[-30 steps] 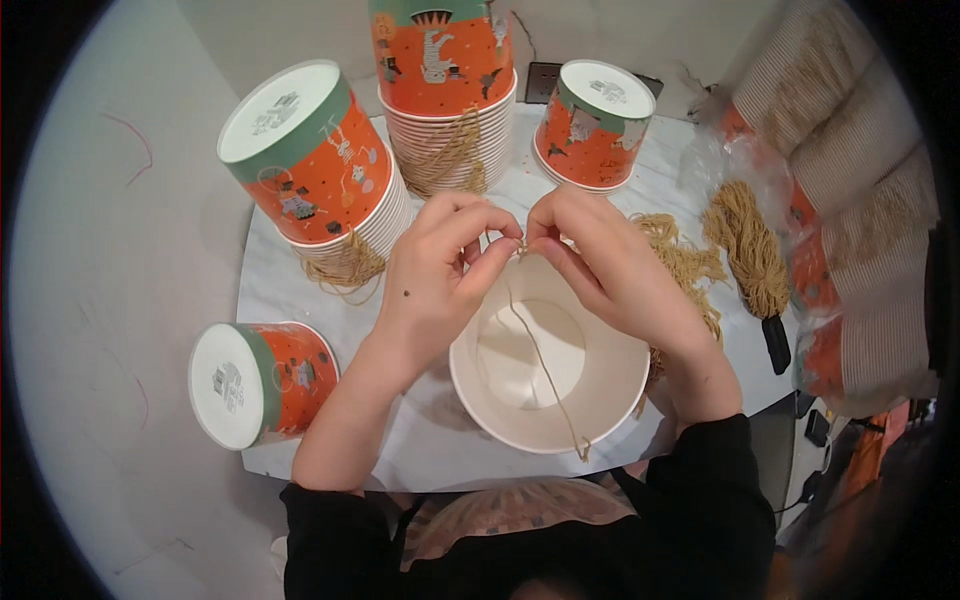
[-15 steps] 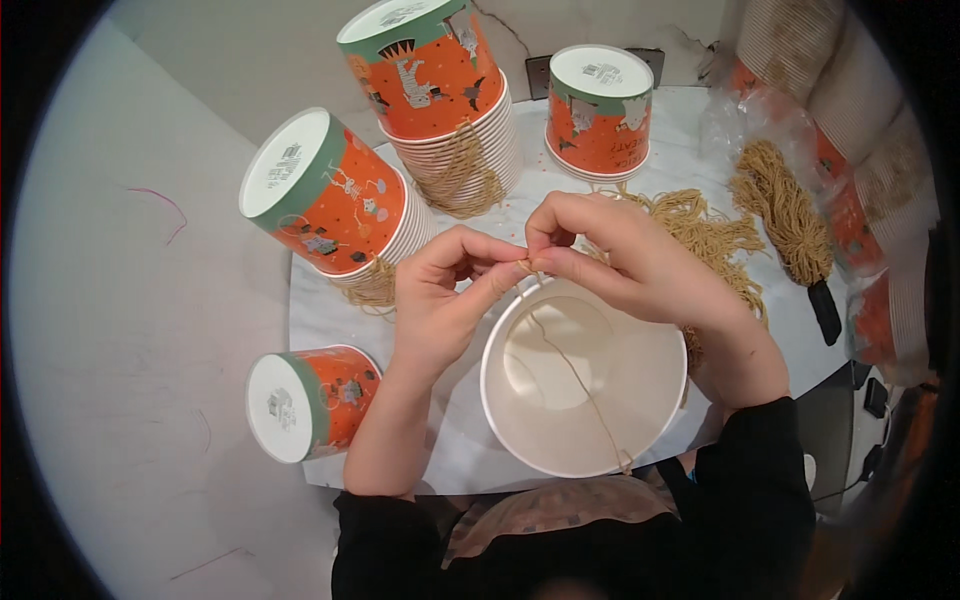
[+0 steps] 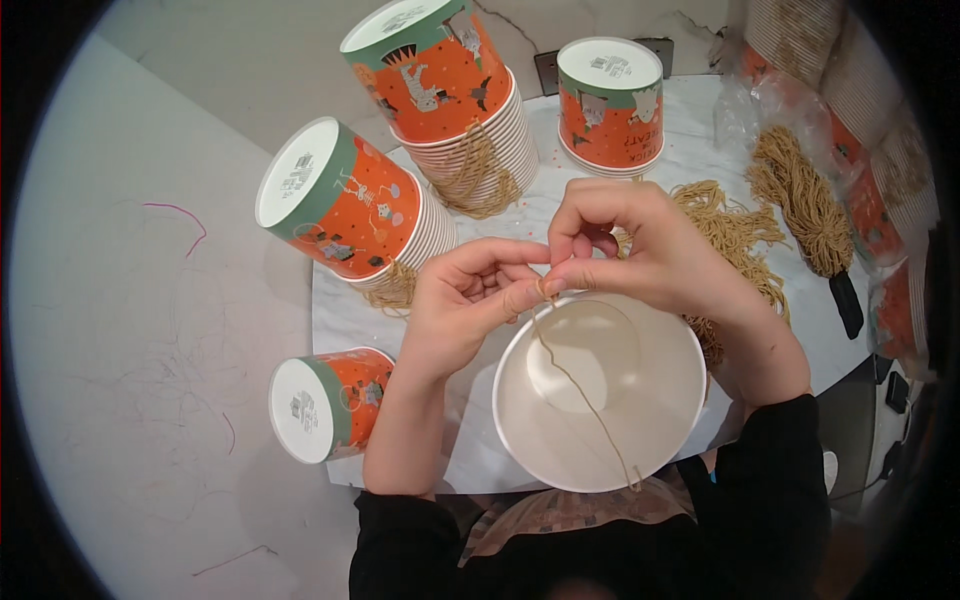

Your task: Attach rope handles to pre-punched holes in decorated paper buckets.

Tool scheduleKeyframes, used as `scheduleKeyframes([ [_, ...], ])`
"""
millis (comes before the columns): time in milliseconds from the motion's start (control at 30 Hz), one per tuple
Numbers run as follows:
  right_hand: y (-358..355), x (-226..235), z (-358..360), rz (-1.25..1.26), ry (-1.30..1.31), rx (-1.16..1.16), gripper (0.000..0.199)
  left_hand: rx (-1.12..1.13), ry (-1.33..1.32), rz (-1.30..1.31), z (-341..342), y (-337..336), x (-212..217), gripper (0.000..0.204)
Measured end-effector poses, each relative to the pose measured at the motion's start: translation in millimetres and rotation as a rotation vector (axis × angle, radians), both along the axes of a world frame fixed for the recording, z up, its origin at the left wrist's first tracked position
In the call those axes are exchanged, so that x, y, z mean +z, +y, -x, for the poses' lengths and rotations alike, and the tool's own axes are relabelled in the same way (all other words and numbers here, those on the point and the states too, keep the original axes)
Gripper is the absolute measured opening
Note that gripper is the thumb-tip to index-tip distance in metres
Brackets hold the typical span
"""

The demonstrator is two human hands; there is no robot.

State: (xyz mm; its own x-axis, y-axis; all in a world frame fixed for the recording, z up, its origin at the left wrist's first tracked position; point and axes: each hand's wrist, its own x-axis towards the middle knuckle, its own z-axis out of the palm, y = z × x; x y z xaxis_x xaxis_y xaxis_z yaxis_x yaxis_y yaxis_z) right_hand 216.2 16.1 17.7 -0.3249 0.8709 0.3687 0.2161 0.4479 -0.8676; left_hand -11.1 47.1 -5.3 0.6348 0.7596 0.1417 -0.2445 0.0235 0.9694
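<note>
A large white paper bucket (image 3: pixel 530 445) stands mouth-up in front of me, and I look down into it. A thin tan cord (image 3: pixel 578 385) stretches across its mouth, with its near end at the rim closest to my body. At the far rim, my left hand (image 3: pixel 455 310) pinches the cord between thumb and forefinger, the other fingers loosely curled. My right hand (image 3: pixel 650 240) meets it there, thumb and forefinger pinching at the same spot. The fingertips hide the small piece of cord between them.
Stacked orange-and-green paper buckets (image 3: pixel 440 95) stand upside down at the back, another leaning stack (image 3: pixel 370 215) at left. Single buckets sit at back right (image 3: pixel 612 120) and left (image 3: pixel 350 400). Loose tan cords (image 3: pixel 730 230) and a tied cord bundle (image 3: pixel 800 200) lie right, beside bagged buckets (image 3: pixel 870 200).
The whole view has shifted slightly, so things appear farther right. Both hands stay together at the far rim; my left forefinger is straighter and my right fingers are raised a little more.
</note>
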Motion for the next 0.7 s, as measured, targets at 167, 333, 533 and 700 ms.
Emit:
scheduleKeyframes([
  [167, 2.5, -1.9, -0.9, 0.122, 0.02, -0.035, 0.018, 0.118, 0.196, -0.218, 4.6, -5.2, 2.3, 0.015],
  [333, 5.1, -11.3, 2.5, 0.03, -0.021, -0.048, 0.022, 0.206, 0.151, -0.137, -1.1, -4.5, -0.6, 0.007],
  [533, -2.8, -1.0, 7.6, 0.038, -0.166, -0.08, 0.017, 0.266, 0.129, -0.028, -6.5, -7.6, -6.9, 0.006],
  [700, -2.3, -7.0, 8.3, -0.034, -0.203, -0.123, 0.017, 0.254, 0.183, -0.047, -5.1, -4.8, -7.4, 0.008],
])
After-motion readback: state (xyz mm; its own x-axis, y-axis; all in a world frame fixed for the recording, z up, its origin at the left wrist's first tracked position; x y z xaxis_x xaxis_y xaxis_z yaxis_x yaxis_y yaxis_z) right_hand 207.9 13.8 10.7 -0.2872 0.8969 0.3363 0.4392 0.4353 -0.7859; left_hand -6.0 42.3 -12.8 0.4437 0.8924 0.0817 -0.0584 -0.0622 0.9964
